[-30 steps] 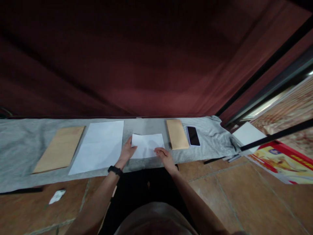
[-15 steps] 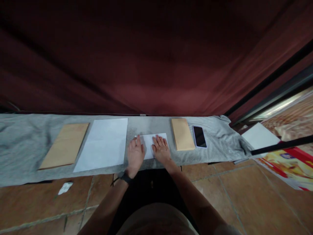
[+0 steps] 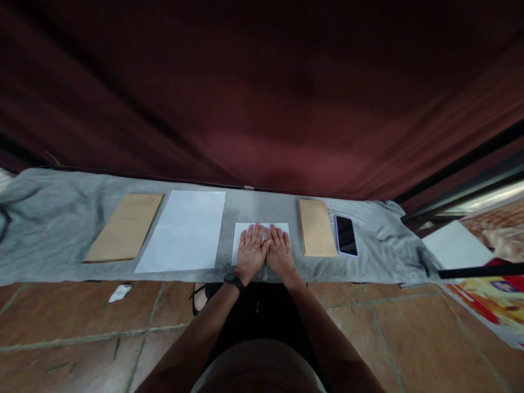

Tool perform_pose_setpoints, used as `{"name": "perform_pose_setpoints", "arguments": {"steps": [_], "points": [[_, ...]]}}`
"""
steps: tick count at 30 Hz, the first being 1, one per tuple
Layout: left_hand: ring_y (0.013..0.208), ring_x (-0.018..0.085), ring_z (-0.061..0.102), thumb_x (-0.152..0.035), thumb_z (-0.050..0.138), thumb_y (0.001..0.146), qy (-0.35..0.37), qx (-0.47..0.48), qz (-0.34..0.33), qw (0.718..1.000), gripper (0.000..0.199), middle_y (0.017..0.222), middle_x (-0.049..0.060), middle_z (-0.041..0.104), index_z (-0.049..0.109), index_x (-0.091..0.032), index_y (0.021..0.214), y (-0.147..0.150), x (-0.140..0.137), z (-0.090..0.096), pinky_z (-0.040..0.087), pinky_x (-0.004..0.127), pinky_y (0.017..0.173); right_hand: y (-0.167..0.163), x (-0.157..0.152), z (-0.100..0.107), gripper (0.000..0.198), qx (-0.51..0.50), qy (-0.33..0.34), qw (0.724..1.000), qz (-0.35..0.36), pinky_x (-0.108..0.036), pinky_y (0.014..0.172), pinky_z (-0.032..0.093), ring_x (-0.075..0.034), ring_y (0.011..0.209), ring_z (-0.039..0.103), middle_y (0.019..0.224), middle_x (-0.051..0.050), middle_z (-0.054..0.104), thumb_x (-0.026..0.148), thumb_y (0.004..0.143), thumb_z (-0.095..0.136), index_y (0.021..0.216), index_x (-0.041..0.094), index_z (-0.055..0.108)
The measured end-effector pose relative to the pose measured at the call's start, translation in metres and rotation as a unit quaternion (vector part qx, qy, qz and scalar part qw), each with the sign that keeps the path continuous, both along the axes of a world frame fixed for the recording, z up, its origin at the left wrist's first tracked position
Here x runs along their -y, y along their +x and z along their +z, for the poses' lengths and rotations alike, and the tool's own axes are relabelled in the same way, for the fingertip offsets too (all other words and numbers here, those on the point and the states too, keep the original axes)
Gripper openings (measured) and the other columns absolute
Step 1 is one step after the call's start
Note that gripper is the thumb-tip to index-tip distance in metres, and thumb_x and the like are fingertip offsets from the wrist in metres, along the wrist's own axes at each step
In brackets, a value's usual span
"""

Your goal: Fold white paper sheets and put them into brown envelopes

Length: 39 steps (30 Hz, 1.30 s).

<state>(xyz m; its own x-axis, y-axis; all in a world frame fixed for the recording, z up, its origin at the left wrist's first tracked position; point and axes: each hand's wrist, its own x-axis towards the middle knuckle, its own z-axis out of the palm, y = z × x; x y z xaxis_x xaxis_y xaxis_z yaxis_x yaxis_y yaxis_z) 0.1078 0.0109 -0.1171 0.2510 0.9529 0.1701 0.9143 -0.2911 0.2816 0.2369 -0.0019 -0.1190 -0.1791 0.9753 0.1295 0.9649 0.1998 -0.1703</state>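
A folded sheet of white paper (image 3: 237,243) lies on the grey cloth in front of me, partly covered by both hands. My left hand (image 3: 251,253) rests flat on it, fingers stretched toward the far edge, a dark band on the wrist. Beside it, my right hand (image 3: 280,253) also presses flat on the paper, fingers slightly spread. The thumbs meet near the middle of the sheet. Left of the hands lies a larger pile or sheet of white paper (image 3: 184,232) with a faint crease across it. To the right is a stack of brown envelopes (image 3: 317,228).
The grey cloth (image 3: 266,204) covers a long narrow bench. A larger brown envelope (image 3: 125,229) lies at the left, and a phone (image 3: 346,236) at the right. A dark red curtain (image 3: 262,109) hangs behind. A colourful printed box (image 3: 497,303) stands at the right on the tiled floor (image 3: 360,327).
My left hand has slid right across the folded paper, and the two hands now lie side by side with thumbs touching. The whole view has shifted and turned slightly.
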Motion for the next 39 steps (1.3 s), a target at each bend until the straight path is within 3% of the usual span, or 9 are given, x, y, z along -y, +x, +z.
{"name": "perform_pose_setpoints", "arguments": {"steps": [12, 17, 23, 31, 36, 39], "points": [[0.157, 0.028, 0.021, -0.035, 0.032, 0.103, -0.008, -0.023, 0.034, 0.999, 0.059, 0.165, 0.011, 0.034, 0.037, -0.015, 0.158, -0.032, -0.006, -0.003, 0.019, 0.051, 0.127, -0.014, -0.01, 0.007, 0.047, -0.049, 0.002, 0.997, -0.054, -0.047, 0.124, 0.025, -0.026, 0.147, 0.041, 0.159, -0.009, 0.045, 0.031, 0.107, 0.039, 0.151, 0.019, 0.049], [0.157, 0.029, 0.02, -0.027, 0.031, 0.101, -0.013, -0.028, 0.021, 0.999, 0.057, 0.166, 0.009, 0.033, 0.041, -0.019, 0.156, -0.032, -0.006, -0.002, 0.019, 0.054, 0.126, -0.032, -0.012, 0.006, 0.049, -0.052, -0.014, 0.999, 0.0, -0.045, 0.126, 0.024, -0.023, 0.15, 0.037, 0.163, -0.006, 0.04, 0.034, 0.109, 0.034, 0.155, 0.019, 0.043], [0.156, 0.029, 0.022, -0.034, 0.034, 0.102, -0.016, -0.028, 0.029, 0.999, 0.057, 0.164, 0.009, 0.037, 0.041, -0.02, 0.156, -0.031, -0.005, 0.002, 0.019, 0.053, 0.126, -0.011, -0.005, 0.0, 0.049, -0.045, 0.019, 0.999, -0.018, -0.047, 0.125, 0.024, -0.025, 0.15, 0.037, 0.163, -0.006, 0.039, 0.035, 0.108, 0.038, 0.155, 0.022, 0.043], [0.155, 0.032, 0.024, -0.047, 0.036, 0.102, -0.003, -0.029, 0.026, 0.999, 0.062, 0.164, 0.013, 0.037, 0.04, -0.018, 0.156, -0.032, -0.005, 0.002, 0.018, 0.056, 0.126, 0.015, 0.006, -0.004, 0.055, -0.027, 0.044, 0.998, -0.047, -0.05, 0.122, 0.027, -0.03, 0.15, 0.036, 0.163, -0.015, 0.037, 0.042, 0.106, 0.044, 0.155, 0.018, 0.043], [0.155, 0.033, 0.023, -0.04, 0.034, 0.103, -0.001, -0.036, 0.033, 0.999, 0.059, 0.163, 0.014, 0.037, 0.042, -0.015, 0.155, -0.021, -0.002, 0.004, 0.01, 0.06, 0.126, 0.019, 0.01, -0.003, 0.056, -0.029, 0.049, 0.997, -0.046, -0.05, 0.122, 0.027, -0.03, 0.15, 0.036, 0.163, -0.016, 0.035, 0.043, 0.106, 0.044, 0.156, 0.018, 0.042], [0.156, 0.027, 0.023, -0.034, 0.029, 0.103, -0.01, -0.026, -0.024, 0.999, 0.057, 0.164, 0.011, 0.037, 0.041, -0.015, 0.156, -0.009, 0.002, 0.005, 0.013, 0.052, 0.128, 0.019, 0.009, -0.001, 0.054, -0.029, 0.038, 0.998, -0.046, -0.05, 0.122, 0.027, -0.029, 0.15, 0.036, 0.164, -0.015, 0.034, 0.039, 0.107, 0.041, 0.156, 0.018, 0.041]]}}
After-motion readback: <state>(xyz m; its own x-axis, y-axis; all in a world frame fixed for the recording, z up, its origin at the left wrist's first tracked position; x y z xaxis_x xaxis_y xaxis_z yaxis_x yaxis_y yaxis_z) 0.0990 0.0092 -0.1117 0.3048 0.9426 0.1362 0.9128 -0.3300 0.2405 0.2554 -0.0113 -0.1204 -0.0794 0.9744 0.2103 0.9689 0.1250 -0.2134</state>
